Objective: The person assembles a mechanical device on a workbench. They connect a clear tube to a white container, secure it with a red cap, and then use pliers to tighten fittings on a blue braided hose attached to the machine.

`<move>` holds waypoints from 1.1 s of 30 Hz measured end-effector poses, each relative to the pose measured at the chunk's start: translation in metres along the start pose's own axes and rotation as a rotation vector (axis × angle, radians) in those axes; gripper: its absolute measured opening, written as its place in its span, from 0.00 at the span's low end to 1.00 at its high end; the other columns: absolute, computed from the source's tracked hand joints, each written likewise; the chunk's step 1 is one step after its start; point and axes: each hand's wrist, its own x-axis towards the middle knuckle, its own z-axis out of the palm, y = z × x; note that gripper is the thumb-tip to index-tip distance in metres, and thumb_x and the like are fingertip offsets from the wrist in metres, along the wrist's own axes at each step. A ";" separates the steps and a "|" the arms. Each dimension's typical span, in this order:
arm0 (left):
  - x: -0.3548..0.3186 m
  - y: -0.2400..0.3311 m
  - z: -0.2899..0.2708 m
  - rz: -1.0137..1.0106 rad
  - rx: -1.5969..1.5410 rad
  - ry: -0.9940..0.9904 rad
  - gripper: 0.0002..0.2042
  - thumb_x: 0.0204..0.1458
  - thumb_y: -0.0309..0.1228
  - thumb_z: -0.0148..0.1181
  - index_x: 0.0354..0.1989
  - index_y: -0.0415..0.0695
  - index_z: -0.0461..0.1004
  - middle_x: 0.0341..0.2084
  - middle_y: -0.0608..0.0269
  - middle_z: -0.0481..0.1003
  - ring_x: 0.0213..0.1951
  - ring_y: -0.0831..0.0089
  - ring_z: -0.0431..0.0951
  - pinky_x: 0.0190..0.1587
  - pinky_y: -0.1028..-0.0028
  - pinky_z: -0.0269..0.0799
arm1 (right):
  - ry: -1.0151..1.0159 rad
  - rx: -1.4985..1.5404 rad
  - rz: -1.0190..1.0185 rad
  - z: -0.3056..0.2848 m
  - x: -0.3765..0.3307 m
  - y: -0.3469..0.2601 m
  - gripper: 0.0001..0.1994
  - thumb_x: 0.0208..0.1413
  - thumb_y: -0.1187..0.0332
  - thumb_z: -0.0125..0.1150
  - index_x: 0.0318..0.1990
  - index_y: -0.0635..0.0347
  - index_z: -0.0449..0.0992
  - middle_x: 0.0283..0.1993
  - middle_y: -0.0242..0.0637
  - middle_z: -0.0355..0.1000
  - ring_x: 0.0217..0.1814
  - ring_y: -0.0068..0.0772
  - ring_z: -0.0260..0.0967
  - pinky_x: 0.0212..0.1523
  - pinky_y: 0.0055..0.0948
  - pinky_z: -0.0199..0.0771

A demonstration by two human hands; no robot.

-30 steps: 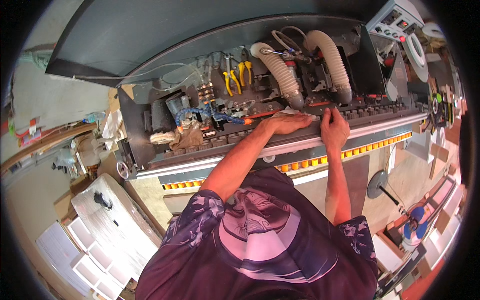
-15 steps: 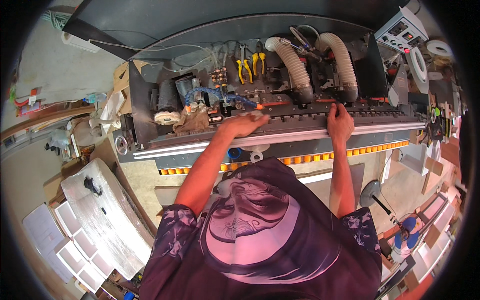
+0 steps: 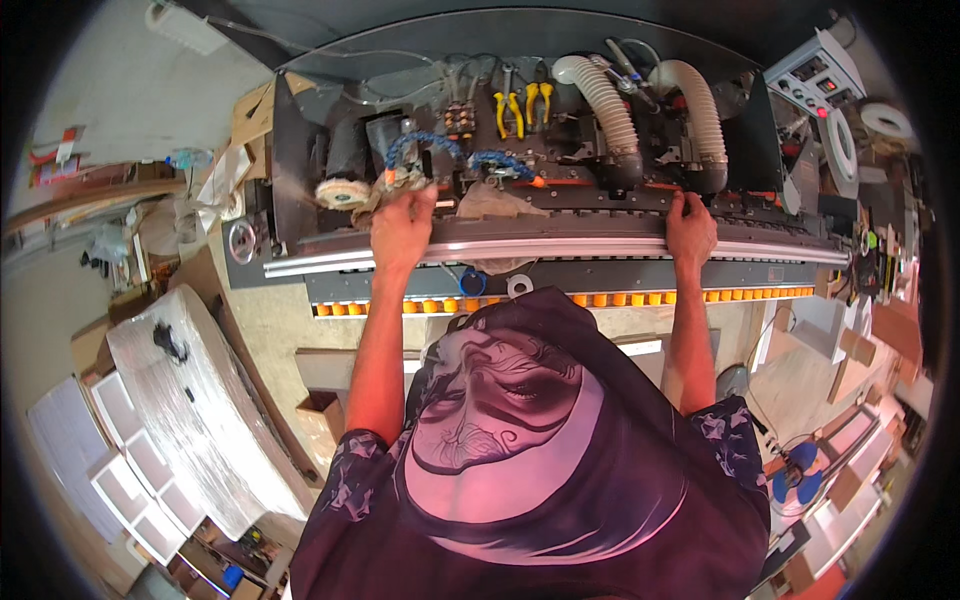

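Note:
My left hand (image 3: pixel 402 232) is at the left part of an open machine bed, fingers curled in against a crumpled brown rag (image 3: pixel 408 181). The rag lies beside a pale round buffing wheel (image 3: pixel 342 192). My right hand (image 3: pixel 692 232) rests over the front rail (image 3: pixel 570 246), below the right ribbed hose (image 3: pixel 702 120). Its thumb and fingers are bent together; whatever is between them is hidden. Between my hands, a second brownish cloth (image 3: pixel 497 201) lies on the bed, just below a blue jointed coolant hose (image 3: pixel 500 160) with an orange tip.
Two yellow-handled pliers (image 3: pixel 509 115) lie at the back of the machine. Another ribbed hose (image 3: pixel 605 105) stands beside them. Orange rollers (image 3: pixel 640 299) line the front. A control box (image 3: pixel 815 75) is at the far right. A plastic-wrapped stack (image 3: pixel 200 400) stands on the left.
My left hand has moved left, from lying flat on the bed to curling at the rag. The second cloth has come into sight. My right hand stays at the rail.

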 end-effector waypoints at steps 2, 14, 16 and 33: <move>-0.018 -0.005 -0.015 0.013 -0.197 0.197 0.24 0.66 0.52 0.57 0.48 0.41 0.84 0.37 0.44 0.84 0.43 0.49 0.85 0.46 0.58 0.79 | 0.059 0.068 -0.047 0.002 -0.003 0.001 0.16 0.68 0.52 0.56 0.42 0.53 0.82 0.35 0.48 0.82 0.43 0.61 0.79 0.41 0.53 0.77; -0.131 -0.073 0.005 -0.058 -0.563 0.431 0.15 0.66 0.36 0.65 0.52 0.36 0.81 0.39 0.60 0.84 0.38 0.75 0.81 0.41 0.74 0.77 | -0.145 0.583 -0.605 0.028 -0.067 -0.127 0.07 0.59 0.69 0.69 0.44 0.55 0.82 0.38 0.39 0.81 0.38 0.42 0.78 0.41 0.39 0.77; -0.123 -0.058 0.001 -0.075 -0.591 0.420 0.15 0.65 0.36 0.65 0.52 0.37 0.82 0.40 0.60 0.84 0.38 0.75 0.81 0.42 0.74 0.77 | -0.170 0.743 -0.504 0.050 -0.077 -0.139 0.07 0.60 0.68 0.69 0.43 0.58 0.81 0.34 0.43 0.82 0.32 0.41 0.81 0.35 0.36 0.79; 0.033 0.056 0.059 0.525 -0.181 0.033 0.20 0.62 0.22 0.60 0.63 0.48 0.74 0.55 0.45 0.79 0.46 0.47 0.82 0.48 0.56 0.78 | -0.133 0.199 -0.443 0.061 -0.100 -0.183 0.14 0.60 0.67 0.60 0.50 0.57 0.67 0.23 0.46 0.78 0.24 0.53 0.80 0.25 0.49 0.78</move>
